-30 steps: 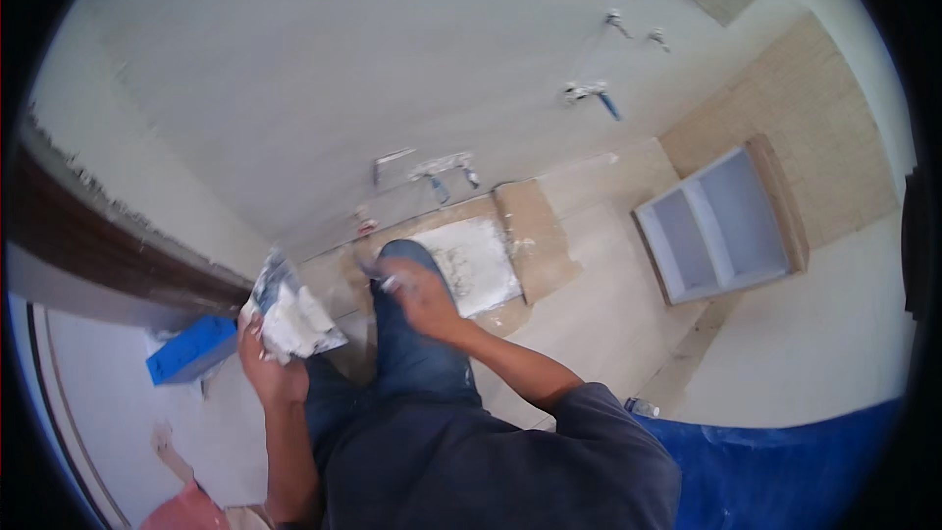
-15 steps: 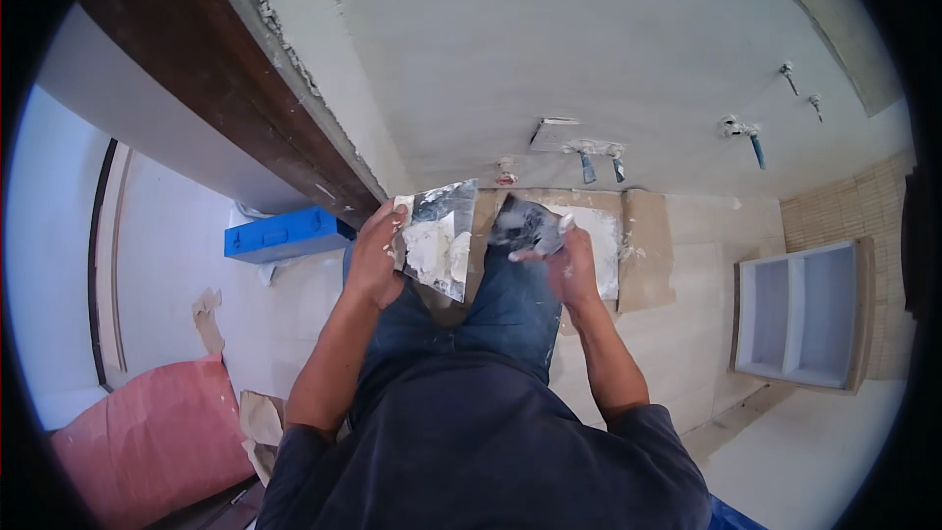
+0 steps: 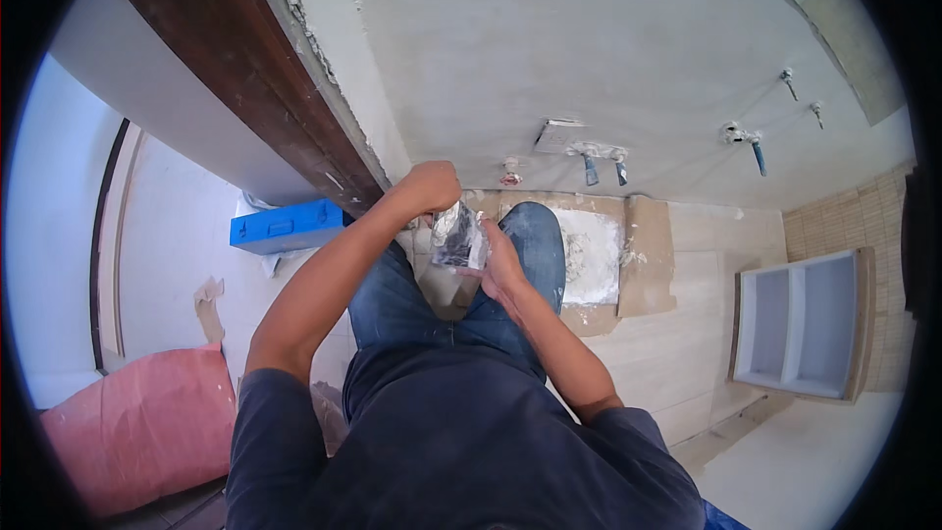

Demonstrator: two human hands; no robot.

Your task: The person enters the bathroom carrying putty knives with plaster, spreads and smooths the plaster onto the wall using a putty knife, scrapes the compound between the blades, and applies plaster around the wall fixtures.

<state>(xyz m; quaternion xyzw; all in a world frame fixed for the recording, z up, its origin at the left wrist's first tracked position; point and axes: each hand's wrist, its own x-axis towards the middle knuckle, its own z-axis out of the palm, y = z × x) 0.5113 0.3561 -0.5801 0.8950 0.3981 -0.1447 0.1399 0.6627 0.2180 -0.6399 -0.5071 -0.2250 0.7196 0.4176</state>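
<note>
My left hand (image 3: pixel 429 187) is closed in a fist with the wrist turned over, just in front of the wall. The metal putty knife it grips is mostly hidden or seen edge-on below the fist. My right hand (image 3: pixel 500 260) is closed on the side of a second putty knife (image 3: pixel 459 238), whose flat steel blade is smeared with white putty. Both hands are close together above the gap between my knees, and the two blades seem to meet or overlap; exact contact cannot be made out.
A putty-smeared white board (image 3: pixel 592 260) lies on cardboard (image 3: pixel 648 255) by the wall (image 3: pixel 589 39). Taps and pipe stubs (image 3: pixel 606 169) stick out of it. A blue toolbox (image 3: pixel 285 226) stands left, beside a brown door frame (image 3: pixel 245 59); a shelf unit (image 3: pixel 797 322) is right.
My left hand has turned over and moved up and right, so its putty-loaded blade no longer faces up. My right hand has moved left, bringing its putty knife to the other one.
</note>
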